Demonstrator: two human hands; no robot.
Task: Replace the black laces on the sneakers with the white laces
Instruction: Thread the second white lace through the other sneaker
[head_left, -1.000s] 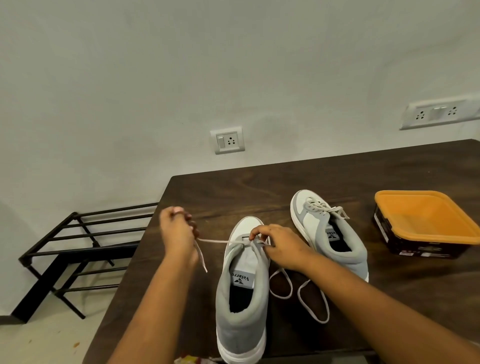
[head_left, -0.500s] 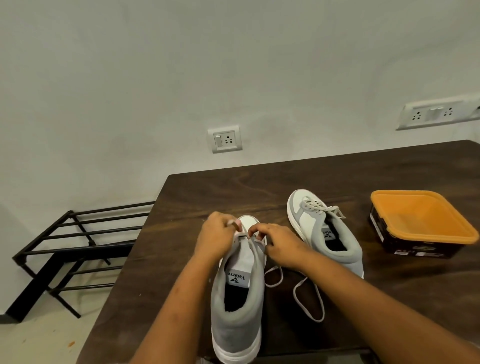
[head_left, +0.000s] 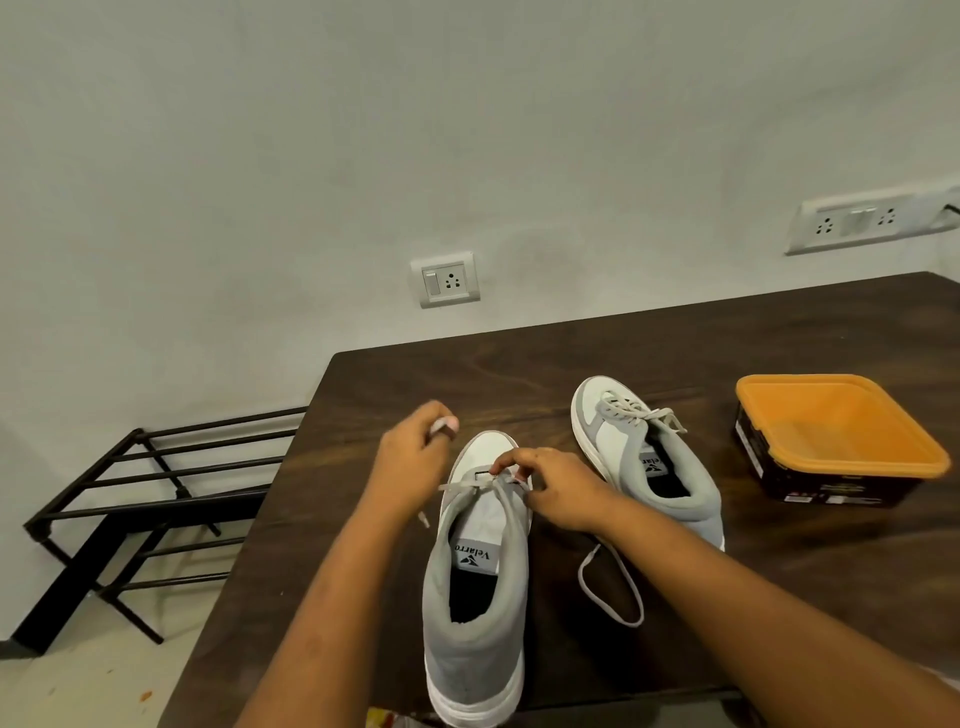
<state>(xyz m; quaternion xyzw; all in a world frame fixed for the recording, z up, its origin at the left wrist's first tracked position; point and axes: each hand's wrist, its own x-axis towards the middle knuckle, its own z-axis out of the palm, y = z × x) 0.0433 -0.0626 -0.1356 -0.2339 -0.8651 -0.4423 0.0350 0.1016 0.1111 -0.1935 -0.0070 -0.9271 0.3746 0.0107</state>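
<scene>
Two sneakers sit on the desk (head_left: 467, 384): the far sneaker (head_left: 670, 483) is laced white, the near sneaker (head_left: 475, 639) threaded only near the toe. The left hand (head_left: 410, 462) has its grip pinched on the white lace (head_left: 470, 484); the right hand (head_left: 558, 491) grips it at the eyelets. Best, I think, to pull both ends even and flat before crossing them upward.

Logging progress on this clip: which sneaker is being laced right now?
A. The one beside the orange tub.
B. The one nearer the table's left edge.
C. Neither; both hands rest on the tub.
B: the right hand pinches the lace at the front eyelets of the near sneaker, and the left hand grips it beside the toe; the other sneaker, by the tub, is untouched.
</scene>
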